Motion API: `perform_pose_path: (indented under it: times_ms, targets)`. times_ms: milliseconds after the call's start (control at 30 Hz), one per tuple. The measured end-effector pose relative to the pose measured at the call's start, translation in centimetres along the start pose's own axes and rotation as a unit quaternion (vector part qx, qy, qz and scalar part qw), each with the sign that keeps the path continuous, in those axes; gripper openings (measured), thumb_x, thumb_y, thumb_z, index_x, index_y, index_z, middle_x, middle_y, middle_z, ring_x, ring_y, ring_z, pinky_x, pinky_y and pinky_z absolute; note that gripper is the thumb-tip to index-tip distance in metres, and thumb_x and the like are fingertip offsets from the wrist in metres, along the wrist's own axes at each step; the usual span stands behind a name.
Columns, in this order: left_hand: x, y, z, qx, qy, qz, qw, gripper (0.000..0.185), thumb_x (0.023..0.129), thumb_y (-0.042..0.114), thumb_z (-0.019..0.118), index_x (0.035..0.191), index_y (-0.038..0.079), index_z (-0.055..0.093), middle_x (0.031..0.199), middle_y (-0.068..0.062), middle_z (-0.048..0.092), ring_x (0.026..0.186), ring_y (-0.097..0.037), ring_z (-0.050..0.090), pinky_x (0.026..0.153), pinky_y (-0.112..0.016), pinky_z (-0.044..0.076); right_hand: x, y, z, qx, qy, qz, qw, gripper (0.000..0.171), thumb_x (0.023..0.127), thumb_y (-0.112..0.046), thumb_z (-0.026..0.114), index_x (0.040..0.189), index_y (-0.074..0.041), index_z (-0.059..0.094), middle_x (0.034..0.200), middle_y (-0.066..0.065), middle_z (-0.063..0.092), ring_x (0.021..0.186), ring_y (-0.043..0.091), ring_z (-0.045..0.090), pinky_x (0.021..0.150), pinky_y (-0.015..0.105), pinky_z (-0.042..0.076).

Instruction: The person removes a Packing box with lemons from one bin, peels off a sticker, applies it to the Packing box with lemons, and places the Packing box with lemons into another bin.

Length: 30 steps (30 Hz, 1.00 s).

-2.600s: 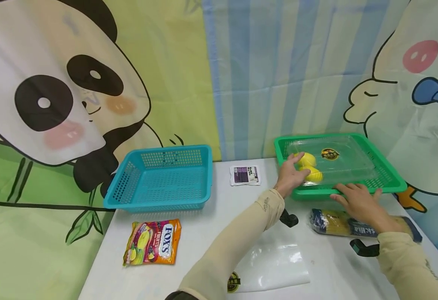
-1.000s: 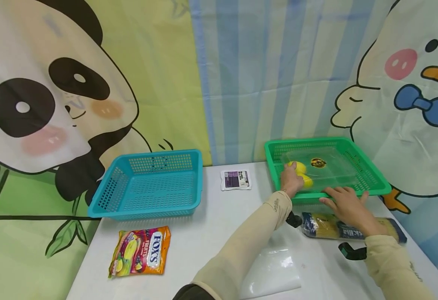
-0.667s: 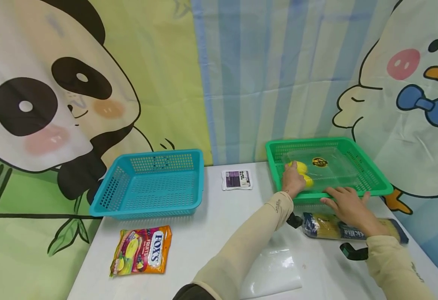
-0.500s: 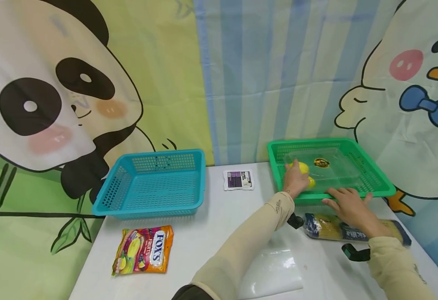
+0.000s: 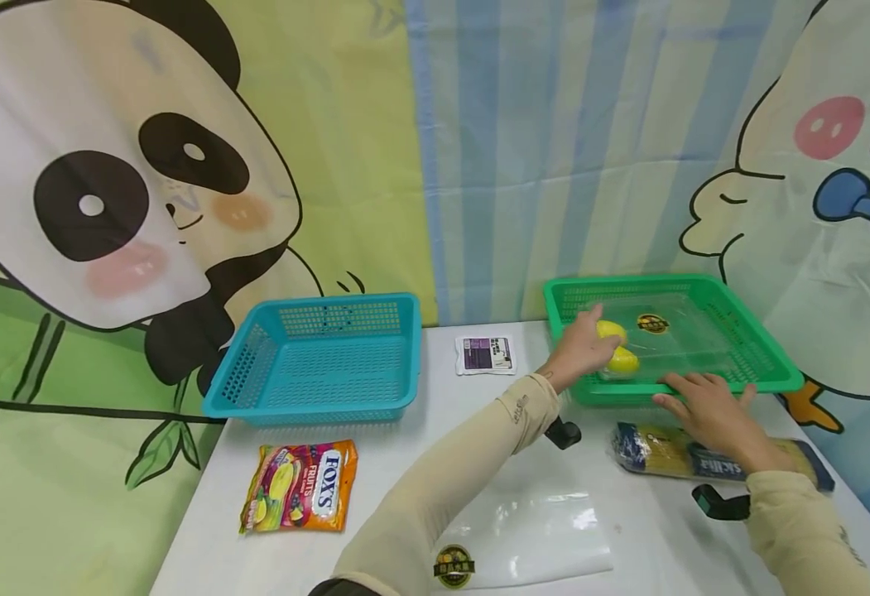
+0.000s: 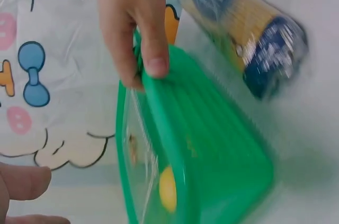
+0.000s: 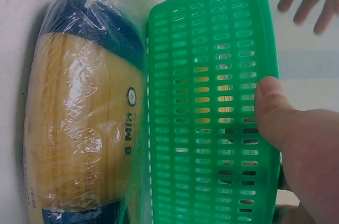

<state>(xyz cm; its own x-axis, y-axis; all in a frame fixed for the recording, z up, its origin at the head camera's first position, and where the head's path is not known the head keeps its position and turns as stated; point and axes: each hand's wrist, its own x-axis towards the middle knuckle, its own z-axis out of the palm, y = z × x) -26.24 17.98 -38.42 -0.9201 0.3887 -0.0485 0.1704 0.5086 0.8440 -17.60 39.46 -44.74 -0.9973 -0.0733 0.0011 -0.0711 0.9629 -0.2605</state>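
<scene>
In the head view a green basket point(image 5: 766, 364) stands at the back right of the table. Inside lies a clear plastic bag point(image 5: 684, 335) with a dark round logo. Two yellow lemons point(image 5: 623, 361) are at the bag's left end. My left hand point(image 5: 579, 349) hovers over the basket's left side beside the lemons, its fingers extended and holding nothing. My right hand point(image 5: 721, 418) grips the front rim, with the thumb point(image 7: 271, 99) on the outer wall and the other fingers over the inner side. Below that hand lies a pasta pack point(image 5: 658, 451).
A blue basket point(image 5: 315, 414) stands at the back left, with a FOX'S candy bag point(image 5: 300, 487) in front of it. Between the baskets lies a small white-and-purple packet point(image 5: 485, 354). Another clear bag point(image 5: 546, 538) with a logo lies at the front.
My left hand has drawn back from the lemons, and its fingers have straightened. Both lemons show more fully. My right hand keeps its grip on the rim.
</scene>
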Motion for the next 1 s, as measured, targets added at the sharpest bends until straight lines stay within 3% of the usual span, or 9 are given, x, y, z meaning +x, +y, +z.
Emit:
perform_pose_path:
  times_ms: [33,100,233,267,433,600,767,900,1000]
  targets:
    - [-0.2,-0.2,-0.6,0.008,-0.002,0.004,1.0,0.063,0.103,0.031,0.058,0.16,0.026,0.031,0.167,0.0,0.028,0.114,-0.016,0.065,0.086,-0.029,0.058,0.0,0.1,0.0,0.0,-0.001,0.001,1.0,0.059,0.105,-0.053,0.045,0.141,-0.008,0.053,0.141,0.037,0.049,0.127,0.067,0.031,0.091,0.095,-0.003]
    - [-0.5,-0.8,-2.0,0.03,0.0,0.015,0.9994,0.063,0.104,0.031,0.057,0.16,0.025,0.03,0.167,-0.001,0.027,0.143,-0.02,0.046,0.108,-0.035,0.049,0.0,0.3,-0.1,-0.001,-0.004,0.002,1.0,0.059,0.105,-0.054,0.044,0.142,-0.008,0.052,0.141,0.037,0.048,0.126,0.067,0.031,0.091,0.095,-0.003]
    - [-0.9,-2.3,-4.9,0.055,0.005,0.022,0.9982,0.064,0.105,0.031,0.054,0.162,0.021,0.027,0.168,-0.008,0.022,0.148,-0.028,0.038,0.12,-0.043,0.037,0.1,0.7,-0.3,-0.003,-0.011,0.0,1.0,0.06,0.105,-0.054,0.043,0.142,-0.008,0.051,0.141,0.037,0.047,0.125,0.068,0.031,0.09,0.095,-0.003]
    - [-1.0,-2.7,-5.7,0.056,0.006,0.023,0.9981,0.064,0.105,0.031,0.054,0.162,0.019,0.027,0.168,-0.011,0.021,0.154,-0.029,0.025,0.124,-0.045,0.028,0.1,0.7,-0.3,-0.004,-0.012,0.0,1.0,0.06,0.105,-0.054,0.043,0.142,-0.008,0.05,0.141,0.038,0.047,0.125,0.068,0.031,0.09,0.095,-0.003]
    - [-1.9,-4.3,-9.2,0.061,0.008,0.027,0.9978,0.062,0.106,0.029,0.052,0.161,0.015,0.028,0.168,-0.014,0.021,0.156,-0.031,0.02,0.125,-0.047,0.025,0.5,1.2,-0.5,-0.013,-0.014,-0.001,1.0,0.061,0.105,-0.055,0.042,0.143,-0.007,0.05,0.142,0.038,0.046,0.124,0.068,0.032,0.09,0.096,-0.001]
    - [-3.4,-5.7,-11.7,0.095,0.014,0.046,0.9943,0.061,0.106,0.027,0.052,0.161,0.015,0.029,0.168,-0.014,0.022,0.155,-0.031,0.024,0.125,-0.048,0.028,0.7,1.7,-0.5,-0.016,-0.013,-0.003,1.0,0.062,0.105,-0.055,0.043,0.143,-0.007,0.05,0.141,0.038,0.047,0.124,0.066,0.033,0.089,0.096,0.0]
    - [-4.9,-7.0,-12.7,0.163,0.052,0.079,0.982,0.06,0.106,0.028,0.052,0.16,0.017,0.031,0.166,-0.015,0.026,0.153,-0.036,0.026,0.122,-0.057,0.029,0.3,2.4,-0.3,0.001,0.006,-0.004,1.0,0.059,0.104,-0.055,0.046,0.142,-0.01,0.052,0.14,0.039,0.047,0.125,0.065,0.034,0.088,0.096,-0.002]
    - [-5.9,-8.3,-13.2,0.186,0.078,0.093,0.9751,0.059,0.105,0.028,0.054,0.159,0.019,0.034,0.165,-0.015,0.03,0.152,-0.039,0.027,0.118,-0.064,0.03,-0.2,2.9,-0.3,0.022,0.034,-0.004,0.999,0.058,0.104,-0.051,0.05,0.143,-0.009,0.05,0.139,0.042,0.045,0.123,0.066,0.035,0.089,0.095,-0.004]
    - [-6.6,-9.2,-13.6,0.188,0.078,0.091,0.9747,0.06,0.105,0.028,0.055,0.16,0.019,0.033,0.166,-0.016,0.026,0.153,-0.041,0.024,0.117,-0.068,0.027,-0.6,2.8,-0.6,0.018,0.061,-0.009,0.998,0.058,0.103,-0.047,0.055,0.145,-0.008,0.048,0.137,0.042,0.045,0.119,0.066,0.039,0.091,0.094,0.009]
